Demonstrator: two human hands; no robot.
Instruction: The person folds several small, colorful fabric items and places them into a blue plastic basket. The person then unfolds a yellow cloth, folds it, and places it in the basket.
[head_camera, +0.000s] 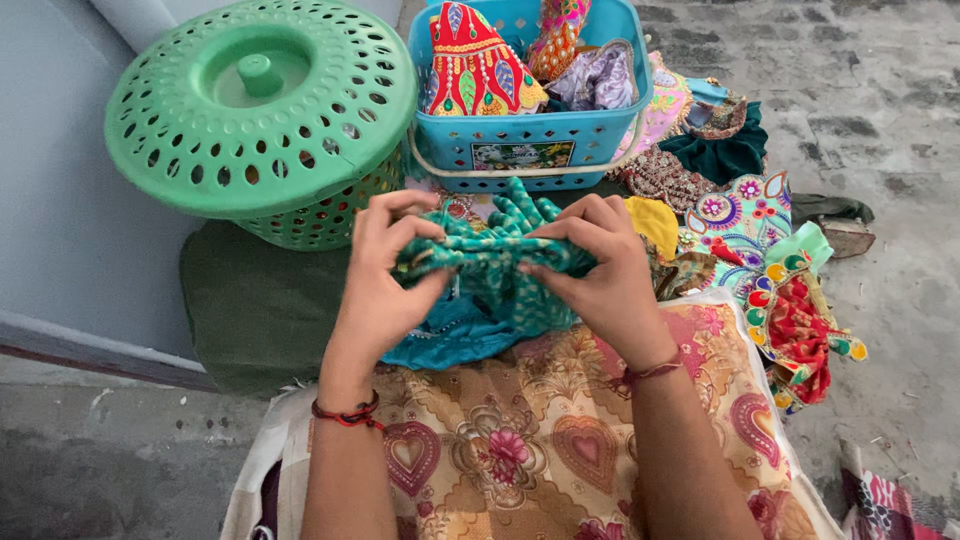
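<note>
Left hand: the left hand (385, 275), a red thread at its wrist, pinches one end of a teal patterned cloth bundle (490, 265), fingers curled round the fabric
Right hand: the right hand (600, 270) clenches the other end of the same bundle, thumb beneath, knuckles up
Cloth: gathered between both hands, it hangs over the far edge of a floral cushion in gold and pink (530, 440), its loose tail resting on the cushion
Basket: a round green perforated plastic basket with a knobbed lid (260, 110) stands tilted beyond the left hand, on a dark green mat (260, 310)
Crate: a blue plastic crate with a white handle (530, 135), just beyond the bundle, holds embroidered red and purple pieces
Right side: a heap of bright embroidered fabrics (760, 260) lies beside the cushion's right edge on the grey stone floor (880, 100)
</note>
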